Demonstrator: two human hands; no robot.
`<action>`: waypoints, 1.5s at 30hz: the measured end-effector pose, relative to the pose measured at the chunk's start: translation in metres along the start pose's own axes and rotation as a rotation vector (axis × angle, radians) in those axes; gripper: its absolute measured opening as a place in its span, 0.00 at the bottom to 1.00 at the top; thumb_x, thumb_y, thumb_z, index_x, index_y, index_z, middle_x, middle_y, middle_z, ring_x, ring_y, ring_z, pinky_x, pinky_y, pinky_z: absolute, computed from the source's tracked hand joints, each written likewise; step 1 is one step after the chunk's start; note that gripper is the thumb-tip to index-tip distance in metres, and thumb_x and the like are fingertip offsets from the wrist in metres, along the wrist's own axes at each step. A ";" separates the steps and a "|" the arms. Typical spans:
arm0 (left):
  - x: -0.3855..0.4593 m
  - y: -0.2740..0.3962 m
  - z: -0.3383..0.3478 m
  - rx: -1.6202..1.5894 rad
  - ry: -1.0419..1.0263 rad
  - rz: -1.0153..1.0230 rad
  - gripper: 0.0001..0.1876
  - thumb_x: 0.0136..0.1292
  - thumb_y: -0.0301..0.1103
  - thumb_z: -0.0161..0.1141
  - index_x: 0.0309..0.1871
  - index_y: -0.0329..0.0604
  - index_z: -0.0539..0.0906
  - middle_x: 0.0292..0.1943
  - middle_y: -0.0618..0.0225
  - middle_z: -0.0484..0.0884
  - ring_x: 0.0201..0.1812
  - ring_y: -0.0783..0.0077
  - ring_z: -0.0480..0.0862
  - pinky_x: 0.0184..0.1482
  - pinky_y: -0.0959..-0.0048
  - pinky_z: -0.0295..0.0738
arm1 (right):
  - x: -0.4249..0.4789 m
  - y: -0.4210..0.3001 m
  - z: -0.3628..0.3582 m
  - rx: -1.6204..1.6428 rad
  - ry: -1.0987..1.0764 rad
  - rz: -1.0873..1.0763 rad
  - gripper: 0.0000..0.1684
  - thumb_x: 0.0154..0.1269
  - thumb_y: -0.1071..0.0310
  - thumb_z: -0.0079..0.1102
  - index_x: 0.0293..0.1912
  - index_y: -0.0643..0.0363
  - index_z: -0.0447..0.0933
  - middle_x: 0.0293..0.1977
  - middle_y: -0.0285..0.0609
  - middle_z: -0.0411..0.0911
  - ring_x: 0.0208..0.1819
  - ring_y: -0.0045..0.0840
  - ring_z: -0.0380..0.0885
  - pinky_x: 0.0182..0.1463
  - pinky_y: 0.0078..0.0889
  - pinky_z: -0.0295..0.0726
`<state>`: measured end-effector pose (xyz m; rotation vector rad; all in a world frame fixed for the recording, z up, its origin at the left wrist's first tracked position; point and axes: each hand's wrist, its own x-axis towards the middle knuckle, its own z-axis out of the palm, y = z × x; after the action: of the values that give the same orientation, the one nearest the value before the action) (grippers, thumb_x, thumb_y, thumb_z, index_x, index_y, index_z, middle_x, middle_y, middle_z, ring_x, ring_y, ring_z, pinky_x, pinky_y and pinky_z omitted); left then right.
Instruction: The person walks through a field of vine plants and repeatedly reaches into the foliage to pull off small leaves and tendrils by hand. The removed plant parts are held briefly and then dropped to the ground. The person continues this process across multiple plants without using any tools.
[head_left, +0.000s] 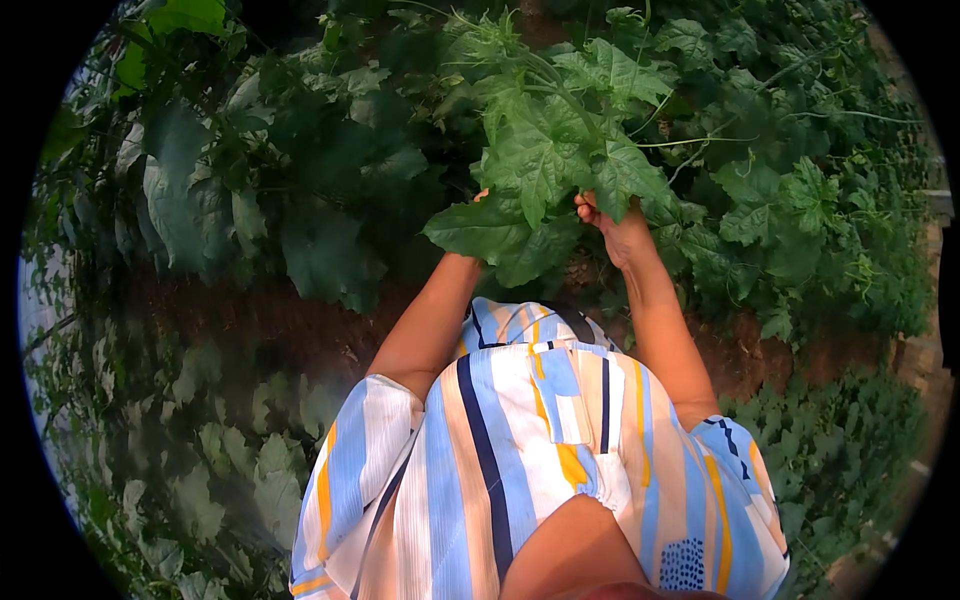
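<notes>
Both arms reach forward into a leafy climbing vine (544, 142) with lobed leaves, curling tendrils and a fuzzy growing tip. My left hand (481, 195) is almost wholly hidden behind a broad, low leaf (487, 229); only a bit of a finger shows above it. My right hand (600, 214) is at the right side of the same shoot, with its fingers bent and partly covered by a hanging leaf (626, 176). Whether either hand grips a stem cannot be seen.
Dense vines stand ahead, left and right, with a thin string (795, 64) running among them at the upper right. A strip of brown soil (247, 311) crosses below the plants. More leafy plants (225, 465) grow in a row behind me. A paved-looking edge (919, 367) lies far right.
</notes>
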<state>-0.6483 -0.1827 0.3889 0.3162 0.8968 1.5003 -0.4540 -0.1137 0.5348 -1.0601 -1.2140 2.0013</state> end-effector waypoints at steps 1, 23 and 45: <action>0.003 0.002 -0.017 0.120 0.066 0.107 0.20 0.62 0.38 0.53 0.56 0.40 0.72 0.47 0.57 0.77 0.42 0.64 0.79 0.47 0.73 0.75 | 0.004 0.000 -0.001 -0.034 0.029 -0.009 0.08 0.59 0.68 0.59 0.39 0.59 0.74 0.31 0.39 0.77 0.30 0.19 0.74 0.38 0.23 0.74; 0.004 0.070 0.152 0.564 0.280 0.640 0.10 0.62 0.32 0.59 0.42 0.35 0.79 0.31 0.67 0.82 0.34 0.77 0.78 0.38 0.77 0.72 | 0.039 0.051 0.010 0.239 0.106 -0.196 0.15 0.62 0.71 0.55 0.49 0.58 0.71 0.44 0.35 0.74 0.43 0.20 0.73 0.44 0.24 0.74; -0.008 0.111 0.143 0.528 -0.032 0.549 0.04 0.64 0.28 0.57 0.39 0.38 0.76 0.34 0.75 0.78 0.36 0.85 0.73 0.41 0.83 0.68 | 0.036 -0.109 0.028 -0.732 -0.165 -0.674 0.15 0.52 0.69 0.63 0.42 0.60 0.77 0.40 0.41 0.77 0.42 0.30 0.76 0.50 0.32 0.73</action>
<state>-0.6306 -0.1299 0.5613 1.0363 1.2401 1.7206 -0.4900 -0.0510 0.6287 -0.6325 -2.1333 1.1475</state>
